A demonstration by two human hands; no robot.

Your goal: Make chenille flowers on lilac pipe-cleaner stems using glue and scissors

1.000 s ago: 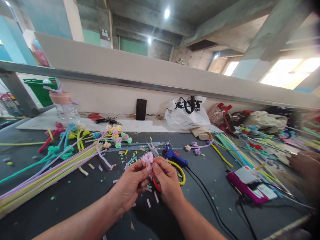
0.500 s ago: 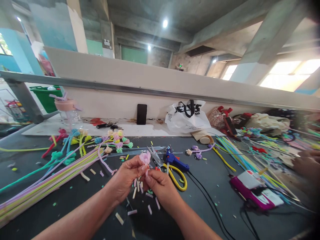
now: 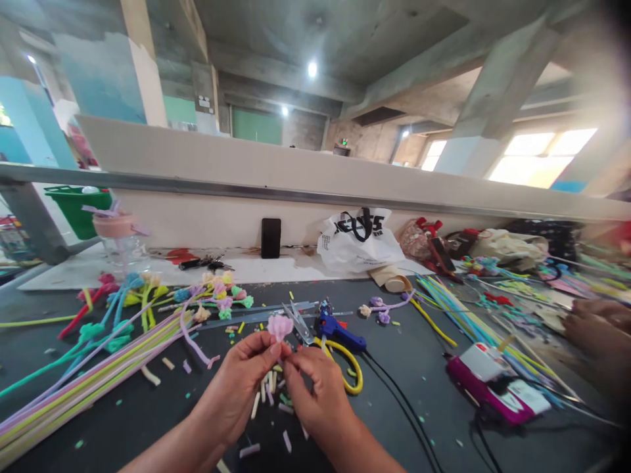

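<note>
A small pink flower of fuzzy pipe cleaner [image 3: 280, 326] stands upright between my hands, over the dark tabletop. My left hand [image 3: 246, 368] pinches it just below the bloom. Close against it, my right hand [image 3: 315, 381] has thumb and fingers closed at the flower's base; the stem there is mostly hidden by the fingers. Just beyond lie scissors [image 3: 340, 355] with yellow handles and their blades apart. A blue hot glue gun [image 3: 342, 332] rests beside them, its black cord running toward me. Cut pipe cleaner bits [image 3: 269, 387] are scattered beneath my hands.
Long pastel pipe cleaners [image 3: 98, 368] lie bundled at left, near finished flowers [image 3: 221, 289]. A purple-and-white power strip [image 3: 493, 387] sits at right. Behind stand a phone [image 3: 271, 238], a white bag [image 3: 359, 243] and a pink-lidded jar [image 3: 118, 240]. Another person's hand [image 3: 596, 328] is at far right.
The flower has turned more upright, its bloom showing more fully above my left fingers. My right hand has shifted, its fingers curled closer at the base. The whole view has tilted upward slightly.
</note>
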